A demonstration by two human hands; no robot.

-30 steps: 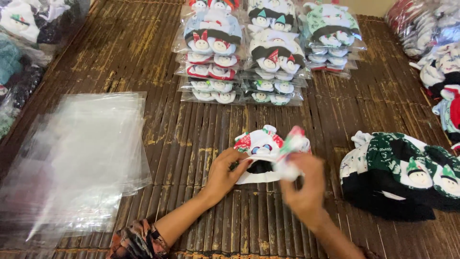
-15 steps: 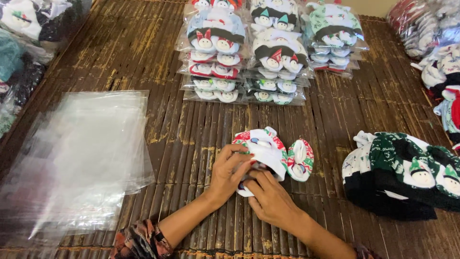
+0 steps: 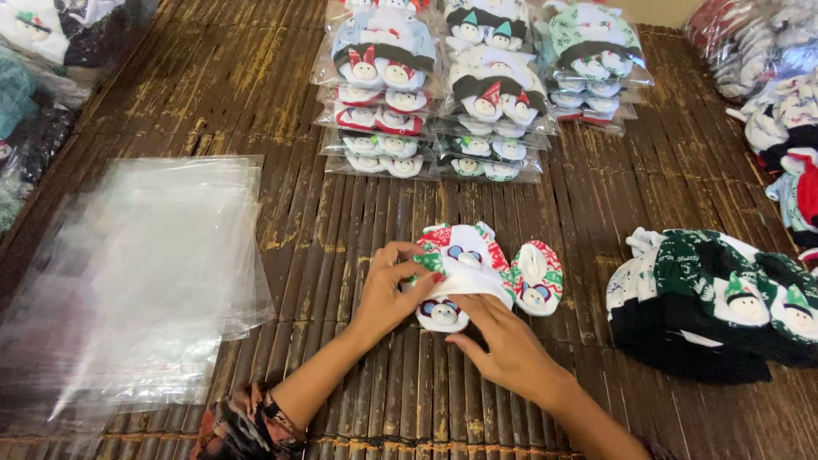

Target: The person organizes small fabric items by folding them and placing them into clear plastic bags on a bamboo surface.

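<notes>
1. A person sits at a dark slatted bamboo table (image 3: 358, 221), seen from above, with both bare hands on a small baby set: a white knit hat (image 3: 467, 271) with red and green pattern and a snowman face, lying at the middle of the table.
2. The left hand (image 3: 394, 288) pinches the hat's left edge with curled fingers. The right hand (image 3: 504, 342) lies flat and open, fingertips pressing the hat's lower rim down.
3. A matching bootie (image 3: 537, 278) rests just beside the hat on its right, touching it.
4. The hat looks soft, light and floppy, and likely to crumple or unfold if released. It seems best held by a folded edge with flat fingers, not by the sewn-on face.
5. A stack of clear plastic bags (image 3: 145, 281) lies well to the left, and bagged sets (image 3: 443, 94) are piled at the far side. Dark green hats (image 3: 716, 298) sit at the right.
6. Compared with one second earlier, the right hand no longer lifts a bootie in the air; the bootie now lies on the table, and both hands have lowered onto the hat.
</notes>
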